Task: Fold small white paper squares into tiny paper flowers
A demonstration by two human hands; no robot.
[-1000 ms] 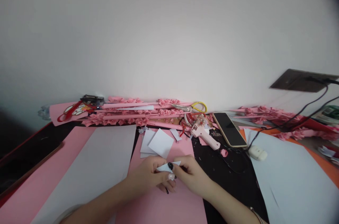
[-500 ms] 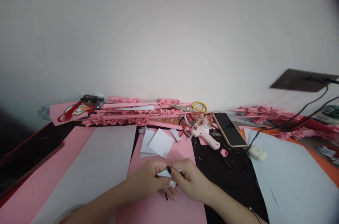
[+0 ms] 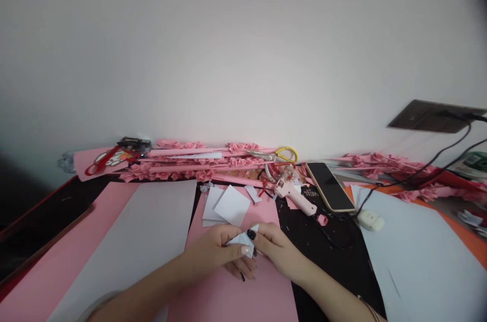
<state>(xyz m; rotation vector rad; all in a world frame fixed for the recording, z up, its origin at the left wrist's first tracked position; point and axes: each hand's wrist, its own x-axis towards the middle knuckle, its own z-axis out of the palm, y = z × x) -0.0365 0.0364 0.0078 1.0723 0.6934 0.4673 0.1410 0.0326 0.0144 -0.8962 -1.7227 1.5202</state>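
Note:
A small folded piece of white paper (image 3: pixel 243 241) is pinched between both hands above the pink sheet (image 3: pixel 232 296). My left hand (image 3: pixel 216 251) grips its left side, thumb on top and fingers curled beneath. On the right side, my right hand (image 3: pixel 276 248) presses its thumb onto the paper; its other fingers are partly hidden behind. Creases and a pointed upper corner show on the folded piece. Just beyond the hands, several white paper squares (image 3: pixel 232 205) lie overlapping on the pink sheet.
Behind lie pink paper flower stems (image 3: pixel 182 166), yellow-handled scissors (image 3: pixel 285 154) and a pink glue gun (image 3: pixel 297 198). A phone (image 3: pixel 330 187) and a white case (image 3: pixel 371 220) are to the right. Large white sheets (image 3: pixel 133 241) flank the middle; cords (image 3: pixel 429 159) run from the wall socket.
The folded paper has turned so that more of its face shows, with one corner pointing up. Both hands have shifted slightly, and my right thumb now lies across the paper.

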